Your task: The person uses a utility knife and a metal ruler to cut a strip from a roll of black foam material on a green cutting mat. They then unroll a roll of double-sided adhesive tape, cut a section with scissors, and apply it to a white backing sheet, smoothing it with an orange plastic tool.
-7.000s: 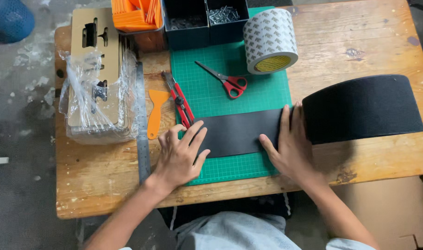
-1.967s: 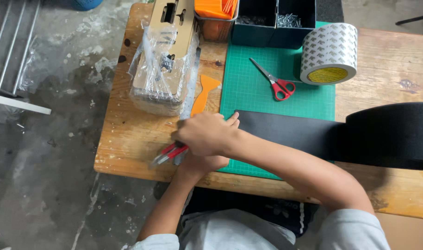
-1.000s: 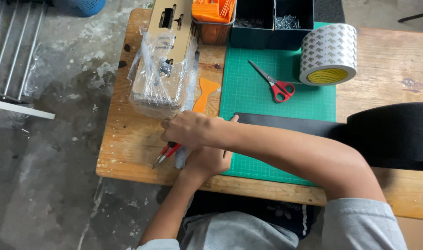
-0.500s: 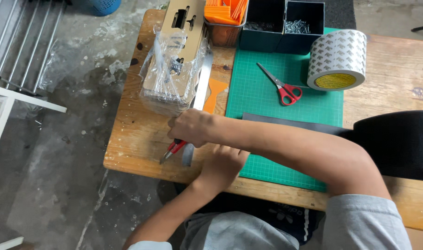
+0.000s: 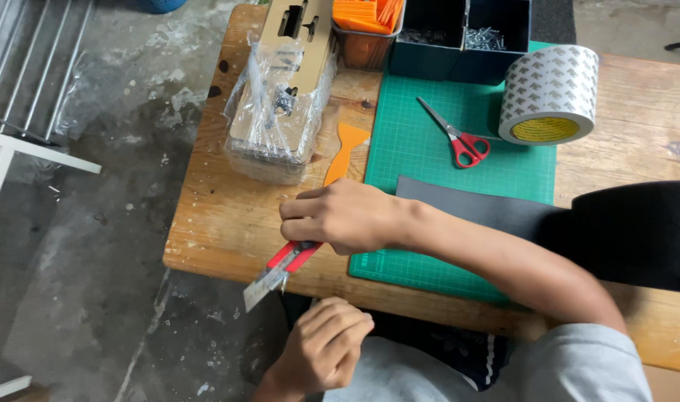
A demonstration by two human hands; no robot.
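Right hand (image 5: 347, 217) clenched around red utility knife (image 5: 284, 266); left hand (image 5: 321, 356) loosely curled, empty.

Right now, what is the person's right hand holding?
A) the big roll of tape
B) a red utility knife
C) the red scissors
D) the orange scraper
B: the right hand grips a red utility knife with its blade out past the table's edge, while the scissors, tape roll and scraper lie untouched farther back.
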